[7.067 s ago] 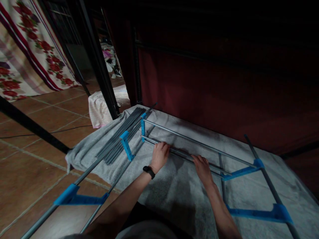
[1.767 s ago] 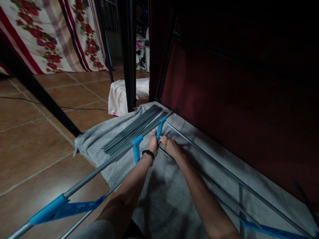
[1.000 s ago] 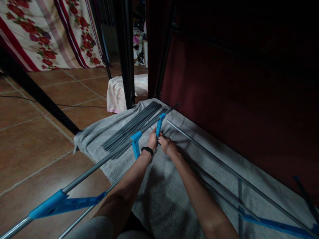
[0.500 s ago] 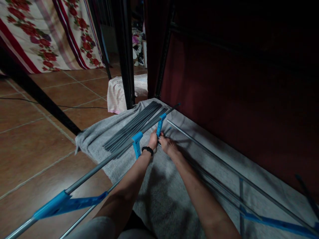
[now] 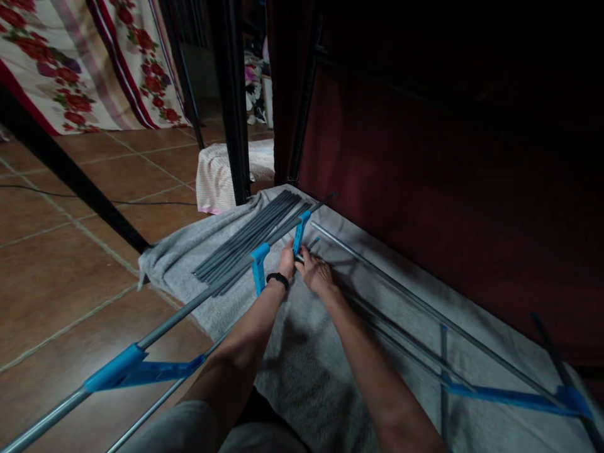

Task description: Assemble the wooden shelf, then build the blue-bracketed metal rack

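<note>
Landmark: far blue bracket (image 5: 299,233), set on the long grey rail (image 5: 189,308), its foot reaching down to the hands.
Left hand (image 5: 285,262): against the bracket's foot, on its left side; fingers appear closed around the foot, though their undersides are hidden.
Right hand (image 5: 315,272): just right of the foot and slightly below; thumb and forefinger pinched on a metal tube (image 5: 299,258), other fingers bent, their hold underneath not visible.
Tube end: at the bracket's foot, between the hands; cannot tell whether seated or only meeting it.
Tube axis: appears to run from the foot toward lower right, beneath the right hand and forearm. Two lower tubes (image 5: 415,343) emerge beyond the forearm; cannot tell which is held.
Key relation: tube roughly crosswise to the rail, end facing the foot; right hand nearer the tube, left nearer the bracket. Judged: everything hinges on that end lining up with the foot.
Upper tube (image 5: 401,284): near end just right of the bracket, apart from it; runs to the right-hand blue bracket (image 5: 514,397).
Rod bundle (image 5: 245,242): left of the bracket, across the rail, on the grey towel (image 5: 306,384).
</note>
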Available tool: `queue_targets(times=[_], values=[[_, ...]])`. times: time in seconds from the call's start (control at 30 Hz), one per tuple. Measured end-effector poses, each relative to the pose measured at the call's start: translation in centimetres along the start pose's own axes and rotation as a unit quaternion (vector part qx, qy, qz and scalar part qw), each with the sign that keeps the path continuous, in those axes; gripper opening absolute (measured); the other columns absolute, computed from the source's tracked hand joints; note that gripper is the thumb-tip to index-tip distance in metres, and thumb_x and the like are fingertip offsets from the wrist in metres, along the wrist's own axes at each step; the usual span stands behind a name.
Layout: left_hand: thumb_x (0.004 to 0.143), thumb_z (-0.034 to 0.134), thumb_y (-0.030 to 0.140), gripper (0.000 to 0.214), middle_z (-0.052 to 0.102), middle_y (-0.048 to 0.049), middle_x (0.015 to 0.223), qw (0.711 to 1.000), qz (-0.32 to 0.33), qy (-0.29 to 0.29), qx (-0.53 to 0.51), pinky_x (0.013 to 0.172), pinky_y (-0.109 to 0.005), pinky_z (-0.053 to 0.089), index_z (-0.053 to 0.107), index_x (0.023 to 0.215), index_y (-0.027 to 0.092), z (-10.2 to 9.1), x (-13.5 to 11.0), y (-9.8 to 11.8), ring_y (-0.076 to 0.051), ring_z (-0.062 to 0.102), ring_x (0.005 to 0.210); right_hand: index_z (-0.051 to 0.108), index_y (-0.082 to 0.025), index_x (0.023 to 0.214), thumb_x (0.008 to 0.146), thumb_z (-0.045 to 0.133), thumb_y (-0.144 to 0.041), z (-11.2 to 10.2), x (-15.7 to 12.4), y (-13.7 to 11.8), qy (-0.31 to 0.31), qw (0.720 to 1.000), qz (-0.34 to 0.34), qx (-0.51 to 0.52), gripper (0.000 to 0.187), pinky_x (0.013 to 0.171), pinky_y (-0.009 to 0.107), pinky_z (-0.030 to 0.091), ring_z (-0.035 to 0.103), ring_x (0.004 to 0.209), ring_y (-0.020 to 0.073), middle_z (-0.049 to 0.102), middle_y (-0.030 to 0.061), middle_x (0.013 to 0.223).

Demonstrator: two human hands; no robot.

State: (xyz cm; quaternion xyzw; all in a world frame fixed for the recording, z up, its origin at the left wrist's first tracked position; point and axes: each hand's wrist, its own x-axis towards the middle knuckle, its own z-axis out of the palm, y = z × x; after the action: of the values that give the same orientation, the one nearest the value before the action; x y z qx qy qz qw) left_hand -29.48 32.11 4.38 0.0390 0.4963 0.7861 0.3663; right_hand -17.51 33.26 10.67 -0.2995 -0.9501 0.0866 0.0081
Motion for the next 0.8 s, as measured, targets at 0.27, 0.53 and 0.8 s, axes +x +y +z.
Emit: queue_targets(times=[0.27, 0.53, 0.8], values=[[0.101, 0.033, 0.051, 0.052, 0.062, -0.0054, 0.057, 0.998, 0.059, -0.029, -0.023, 0.061, -0.027, 0.044, 0.06, 0.07, 0.018, 0.0, -0.6, 1.5, -0.017, 0.059, 0.059, 0.056, -0.016, 0.13, 0.106, 0.032, -0.039, 2.1, -10.6, 6.0, 0.081, 0.987, 0.118, -0.07, 0.041, 0.098, 0.035, 0.04, 0.062, 0.112, 0.0235, 0.069, 0.0151, 0.119], [0.101, 0.028, 0.057, 0.064, 0.06, -0.0077, 0.053, 0.986, 0.095, -0.075, 0.116, 0.053, -0.025, 0.042, 0.061, 0.06, 0.019, 0.4, -0.9, 1.8, -0.016, 0.055, 0.053, 0.061, -0.019, 0.104, 0.107, 0.029, -0.038, 2.5, -13.1, 9.5, 0.051, 0.983, 0.14, -0.109, 0.037, 0.081, 0.029, 0.044, 0.068, 0.099, 0.0197, 0.073, 0.0121, 0.103], [0.1, 0.031, 0.049, 0.059, 0.055, -0.0045, 0.048, 0.983, 0.118, -0.038, 0.134, 0.048, -0.022, 0.039, 0.057, 0.056, 0.02, 1.1, -1.5, 1.8, -0.013, 0.052, 0.047, 0.061, -0.021, 0.108, 0.107, 0.03, -0.038, 1.9, -12.9, 9.5, 0.024, 0.987, 0.138, -0.082, 0.035, 0.077, 0.029, 0.045, 0.07, 0.1, 0.0197, 0.074, 0.0099, 0.108]])
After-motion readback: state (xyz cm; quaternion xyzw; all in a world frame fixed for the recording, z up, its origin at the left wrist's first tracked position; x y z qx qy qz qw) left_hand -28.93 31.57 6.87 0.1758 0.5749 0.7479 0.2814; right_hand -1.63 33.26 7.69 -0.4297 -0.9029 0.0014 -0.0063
